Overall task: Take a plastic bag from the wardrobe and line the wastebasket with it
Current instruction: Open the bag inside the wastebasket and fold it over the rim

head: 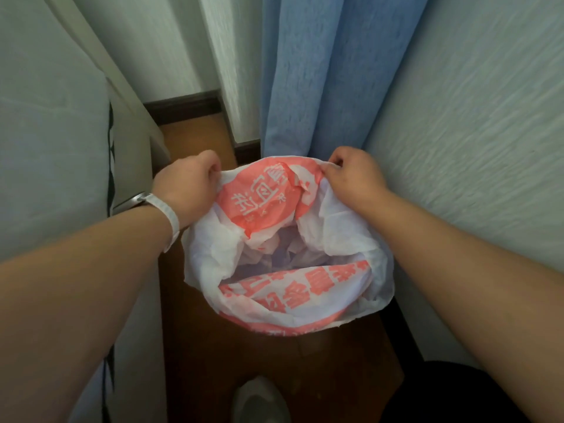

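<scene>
Below, a white and red bag was held open, its far rim pinched at two corners. The left hand was closed on the rim at one side, the right hand on the other. Between and nearer than the fingers the bag's mouth gaped wide. Whether a wastebasket stood under it could not be told.
</scene>
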